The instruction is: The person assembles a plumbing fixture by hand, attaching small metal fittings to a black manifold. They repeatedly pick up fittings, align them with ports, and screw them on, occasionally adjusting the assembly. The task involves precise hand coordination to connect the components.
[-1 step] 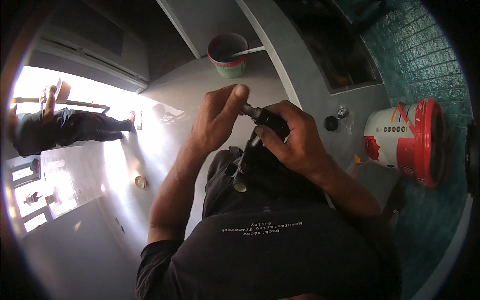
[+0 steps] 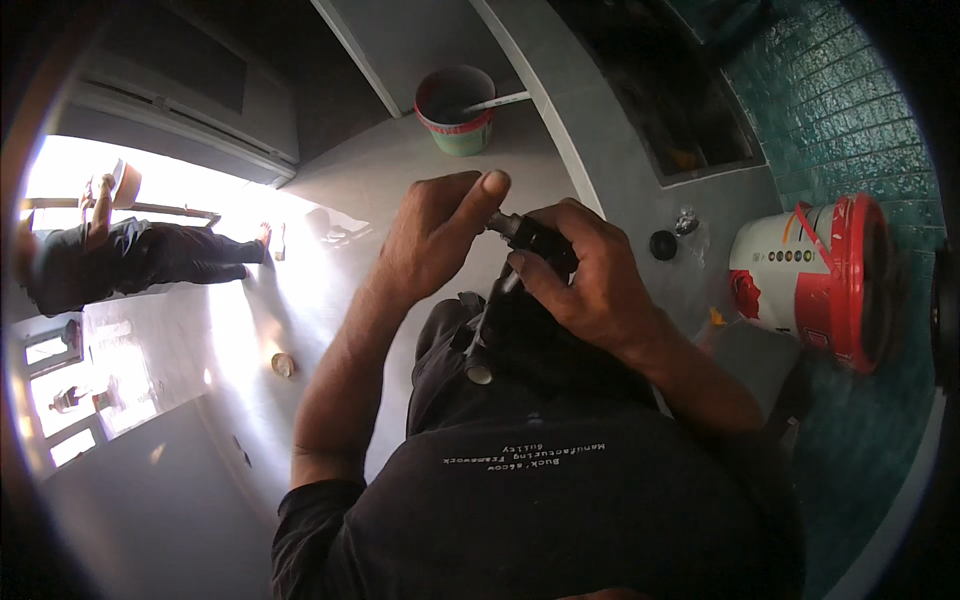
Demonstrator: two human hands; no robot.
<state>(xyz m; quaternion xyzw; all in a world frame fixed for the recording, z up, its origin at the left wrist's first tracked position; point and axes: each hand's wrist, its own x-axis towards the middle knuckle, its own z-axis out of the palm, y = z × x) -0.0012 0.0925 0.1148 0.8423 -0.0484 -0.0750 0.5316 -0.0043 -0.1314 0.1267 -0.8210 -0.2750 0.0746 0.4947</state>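
A black tool (image 2: 543, 243) with a metal collar (image 2: 505, 223) is held up in front of my body; its exact kind I cannot make out. My right hand (image 2: 600, 275) is wrapped around its black body, thumb on the near side. At the collar, my left hand (image 2: 435, 235) is closed, thumb pointing up and right, its fingertips hidden. Below the hands a dark cylinder with a pale round end (image 2: 480, 375) points toward me; whether it belongs to the tool I cannot tell.
Ahead on the floor stands a green bucket (image 2: 462, 140) with a stick inside. To the right, a grey counter (image 2: 625, 150) holds a dark sink (image 2: 690, 110), a black round cap (image 2: 663, 245) and a red-and-white bucket (image 2: 790, 270). Another person (image 2: 130, 250) stands at far left, near a small round lid (image 2: 283, 364).
My left hand has shifted slightly to the right, its thumb now farther over the collar. My right hand and the tool hold almost the same place.
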